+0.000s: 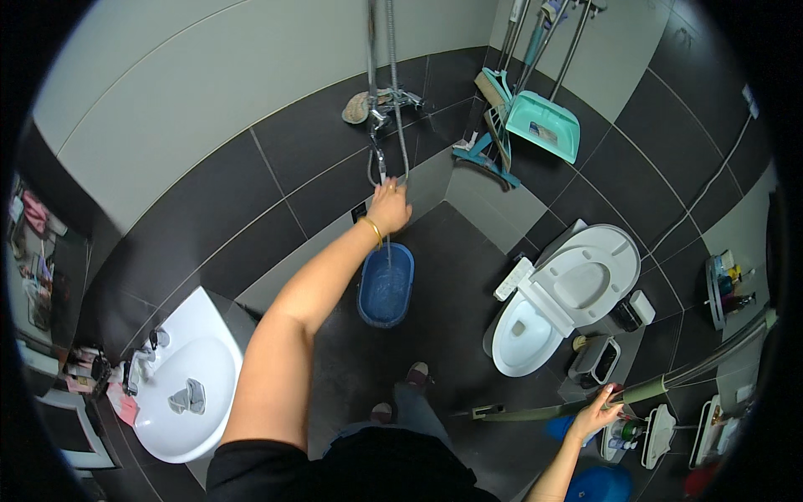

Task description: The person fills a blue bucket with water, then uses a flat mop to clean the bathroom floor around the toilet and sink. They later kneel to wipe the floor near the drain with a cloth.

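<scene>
My left hand (390, 207), with a gold bangle at the wrist, reaches to the end of a chrome tap spout (382, 164) on the shower wall. Its palm side is hidden, so its grip on the spout cannot be made out. A stream of water falls below it into a blue plastic bucket (386, 295) on the dark floor, with water inside. Off to the right, my right hand (596, 411) is closed around a long mop-like pole (646, 389) with green and metal sections. The pole lies aslant, its low end showing a clip-like fitting (488, 412).
A white toilet (527, 339) with raised lid stands right of the bucket, a waste bin (595, 363) beside it. Brooms and a turquoise dustpan (544, 125) hang in the corner. At left, a white washbasin (188, 433) holds a grey cloth (188, 396). Wall racks (659, 436) line the lower right.
</scene>
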Tool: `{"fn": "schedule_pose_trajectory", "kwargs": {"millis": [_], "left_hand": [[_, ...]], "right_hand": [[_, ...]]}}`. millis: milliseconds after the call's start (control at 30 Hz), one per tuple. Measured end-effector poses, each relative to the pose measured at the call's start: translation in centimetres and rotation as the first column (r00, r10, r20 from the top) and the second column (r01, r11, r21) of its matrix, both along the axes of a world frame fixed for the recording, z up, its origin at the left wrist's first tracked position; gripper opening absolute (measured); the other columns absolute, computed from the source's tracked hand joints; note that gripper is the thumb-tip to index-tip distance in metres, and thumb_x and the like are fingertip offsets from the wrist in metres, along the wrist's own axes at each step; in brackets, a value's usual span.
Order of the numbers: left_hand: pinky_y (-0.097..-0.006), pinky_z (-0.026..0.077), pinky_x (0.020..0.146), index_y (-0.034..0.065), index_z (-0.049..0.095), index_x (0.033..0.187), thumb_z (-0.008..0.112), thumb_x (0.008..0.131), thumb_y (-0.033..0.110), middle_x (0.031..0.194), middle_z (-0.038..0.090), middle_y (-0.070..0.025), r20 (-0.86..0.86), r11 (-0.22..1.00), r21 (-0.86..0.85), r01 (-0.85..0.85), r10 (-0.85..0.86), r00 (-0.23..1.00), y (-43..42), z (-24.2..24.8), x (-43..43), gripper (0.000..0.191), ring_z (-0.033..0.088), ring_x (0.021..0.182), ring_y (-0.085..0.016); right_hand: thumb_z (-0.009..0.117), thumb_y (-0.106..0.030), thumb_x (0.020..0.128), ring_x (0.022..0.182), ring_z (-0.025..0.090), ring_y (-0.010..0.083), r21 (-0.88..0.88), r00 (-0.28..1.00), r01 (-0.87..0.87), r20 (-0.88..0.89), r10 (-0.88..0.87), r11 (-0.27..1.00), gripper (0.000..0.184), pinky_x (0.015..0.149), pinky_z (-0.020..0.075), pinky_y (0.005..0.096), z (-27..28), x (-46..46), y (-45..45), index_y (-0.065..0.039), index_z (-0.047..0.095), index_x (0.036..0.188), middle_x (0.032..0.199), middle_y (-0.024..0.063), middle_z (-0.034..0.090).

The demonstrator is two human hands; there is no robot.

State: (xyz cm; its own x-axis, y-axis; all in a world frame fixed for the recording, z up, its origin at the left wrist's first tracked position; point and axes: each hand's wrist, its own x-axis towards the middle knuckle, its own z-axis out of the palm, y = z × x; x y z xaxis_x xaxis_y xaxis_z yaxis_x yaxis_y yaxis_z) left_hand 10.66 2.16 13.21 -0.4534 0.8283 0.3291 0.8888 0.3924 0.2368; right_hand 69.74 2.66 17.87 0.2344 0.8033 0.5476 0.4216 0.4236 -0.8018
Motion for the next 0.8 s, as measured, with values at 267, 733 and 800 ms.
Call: {"fn": "schedule_pose_trajectory", "kwargs": {"millis": [267,733,800], "left_hand": [[-0.0475,0.013,0.113,0.0084,0.036,0.140,0.058,0.083,0.035,0.151,0.018,-0.0215,-0.494,0.962,-0.254,-0.096,-0.044,0.868,15.5,4.8,-6.7,0.067,0.013,0.141,-0.035],[-0.0478,-0.004,0.114,0.0337,0.023,0.147,0.043,0.093,0.032,0.156,-0.009,-0.0038,-0.773,0.773,-0.525,-0.356,-0.259,0.579,24.1,4.4,-13.4,0.057,-0.007,0.143,-0.029],[-0.0478,-0.002,0.114,0.0334,0.024,0.146,0.044,0.092,0.029,0.156,-0.009,-0.0029,-0.798,0.793,-0.491,-0.361,-0.243,0.551,23.8,3.4,-14.2,0.058,-0.007,0.144,-0.027]], "right_hand": [[0.058,-0.017,0.094,0.071,0.049,0.0117,-0.123,0.984,0.149,-0.082,-0.160,0.981,0.022,0.065,0.0437,0.0257,-5.3,0.2,8.8,0.005,0.054,0.096,0.082,0.0069,0.057],[0.050,-0.009,0.095,0.063,0.045,0.0087,-0.161,0.988,-0.105,-0.126,0.085,0.981,0.008,0.055,0.0375,0.0229,-8.6,-3.3,19.2,-0.002,0.052,0.099,0.080,0.0046,0.055],[0.051,-0.008,0.094,0.063,0.045,0.0090,-0.180,0.987,-0.104,-0.138,0.079,0.978,0.007,0.055,0.0375,0.0232,-8.5,-3.7,19.8,-0.002,0.052,0.096,0.080,0.0047,0.055]]}}
